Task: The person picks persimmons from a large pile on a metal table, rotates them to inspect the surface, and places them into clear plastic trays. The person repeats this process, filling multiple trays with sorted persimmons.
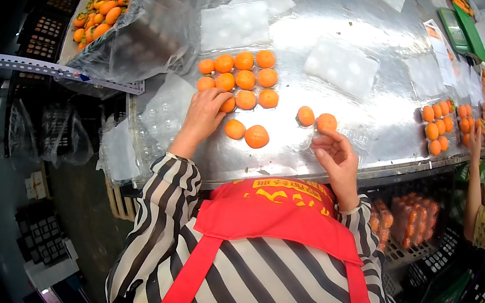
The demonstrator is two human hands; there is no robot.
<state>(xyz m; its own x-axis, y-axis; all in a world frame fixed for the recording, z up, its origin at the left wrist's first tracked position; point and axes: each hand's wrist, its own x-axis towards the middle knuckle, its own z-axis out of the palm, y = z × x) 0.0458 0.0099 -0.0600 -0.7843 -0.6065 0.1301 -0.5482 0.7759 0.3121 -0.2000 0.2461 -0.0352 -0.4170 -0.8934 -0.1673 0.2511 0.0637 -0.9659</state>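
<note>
My left hand (204, 112) rests at the lower left corner of a clear plastic tray filled with rows of orange persimmons (245, 79); its fingertips touch a persimmon (228, 105) there, and whether they grip it is hard to see. Just below that tray, two loose persimmons (256, 137) lie on the metal tabletop (282, 163). To the right, my right hand (337, 156) has its fingertips at the lower edge of a persimmon (327, 122), with thumb and fingers apart. Another persimmon (306, 116) sits just left of it, and clear plastic shows beneath the pair.
A plastic-lined box of persimmons (105, 12) stands at the upper left. Clear empty trays (341, 66) lie on the table, with more stacked at its left edge (155, 118). At the right, a co-worker's hands (478, 137) touch filled trays (437, 125). A green scale (455, 30) stands beyond.
</note>
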